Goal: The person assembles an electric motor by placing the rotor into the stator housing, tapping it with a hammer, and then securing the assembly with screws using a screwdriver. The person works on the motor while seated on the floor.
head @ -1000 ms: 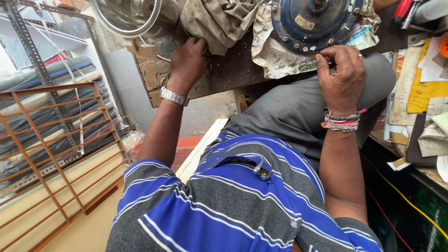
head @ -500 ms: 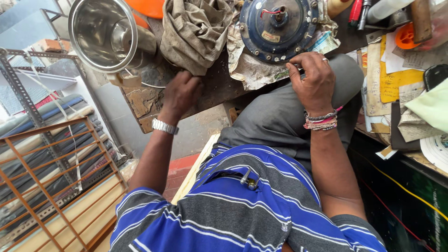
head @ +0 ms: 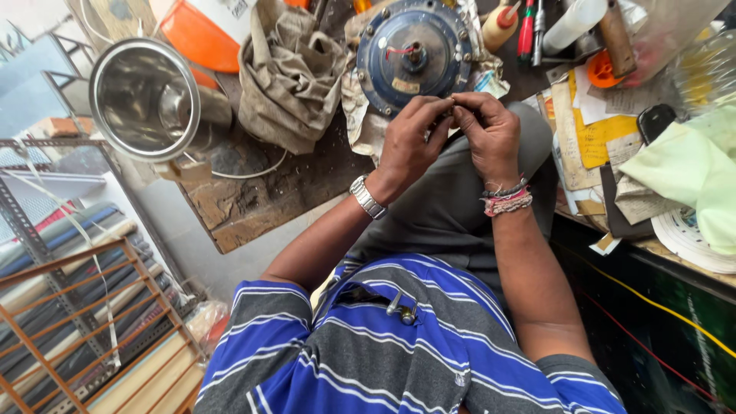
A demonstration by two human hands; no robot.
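My left hand (head: 410, 142) and my right hand (head: 488, 132) meet fingertip to fingertip just below a round blue motor housing (head: 414, 55) that lies on crumpled paper on the worn workbench (head: 264, 195). The fingers of both hands pinch something very small between them; I cannot make out what it is. A metal watch is on my left wrist, and coloured thread bands are on the right one. My lap in grey trousers is under the hands.
A shiny steel pot (head: 146, 100) lies on its side at the left, with a grey-brown cloth (head: 290, 73) beside it. Screwdrivers (head: 529, 31), a white bottle (head: 575, 23), papers (head: 594, 130) and a pale green cloth (head: 690, 172) crowd the right. A metal rack (head: 69, 307) stands at the lower left.
My left hand left the bench edge and came right to join my right hand under the blue housing. The view shifted, so the bench sits lower in frame.
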